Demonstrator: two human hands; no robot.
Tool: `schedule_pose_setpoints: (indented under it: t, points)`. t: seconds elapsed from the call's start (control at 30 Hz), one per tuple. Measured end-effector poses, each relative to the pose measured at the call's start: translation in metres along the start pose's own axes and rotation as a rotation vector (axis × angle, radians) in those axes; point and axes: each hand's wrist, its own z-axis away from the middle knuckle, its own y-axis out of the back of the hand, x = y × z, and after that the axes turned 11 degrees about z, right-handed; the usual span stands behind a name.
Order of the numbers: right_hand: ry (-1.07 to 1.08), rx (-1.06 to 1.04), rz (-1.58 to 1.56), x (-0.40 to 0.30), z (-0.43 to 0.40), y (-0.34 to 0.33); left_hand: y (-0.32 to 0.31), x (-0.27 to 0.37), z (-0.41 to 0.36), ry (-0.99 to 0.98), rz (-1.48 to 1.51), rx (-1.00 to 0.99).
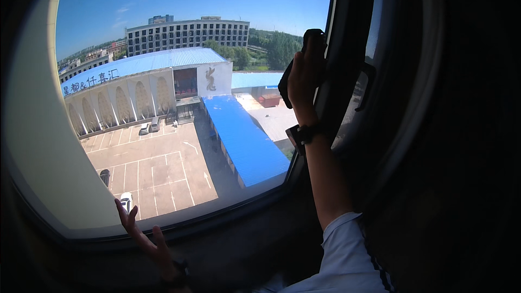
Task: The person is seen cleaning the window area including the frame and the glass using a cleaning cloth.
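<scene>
My right hand [305, 73] is raised against the right side of the window, its fingers closed on a dark cloth [287, 85] that shows at its left edge and above the fingertips. A dark band with a square device [299, 136] circles that wrist. Low at the left, my left hand [144, 236] is held up with its fingers spread and nothing in it, near the lower edge of the window pane [195, 187]. Its wrist also bears a dark band [181, 270]. Whether its fingers touch the glass cannot be told.
The dark window frame [244, 207] runs below and right of the pane. A handle [367, 85] projects right of my right hand. A pale wall [36, 130] stands at the left. Far below outside are a car park [163, 175] and blue roofs [248, 142].
</scene>
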Motion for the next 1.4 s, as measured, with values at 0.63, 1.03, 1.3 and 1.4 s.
schedule_pose_setpoints:
  t: [0.63, 1.03, 1.3, 1.4]
  points:
    - [0.443, 0.099, -0.348, -0.373, 0.01, 0.071, 0.117, -0.051, -0.007, 0.35, -0.138, 0.008]
    - [0.526, 0.266, -0.581, -0.47, -0.007, 0.074, 0.163, -0.068, -0.023, 0.338, -0.119, 0.011]
    - [0.564, 0.245, -0.828, -0.498, 0.021, 0.063, 0.099, -0.046, 0.021, 0.482, -0.097, 0.071]
    - [0.523, 0.059, -1.002, -0.475, 0.063, 0.062, 0.084, -0.035, 0.032, 0.505, -0.167, 0.087]
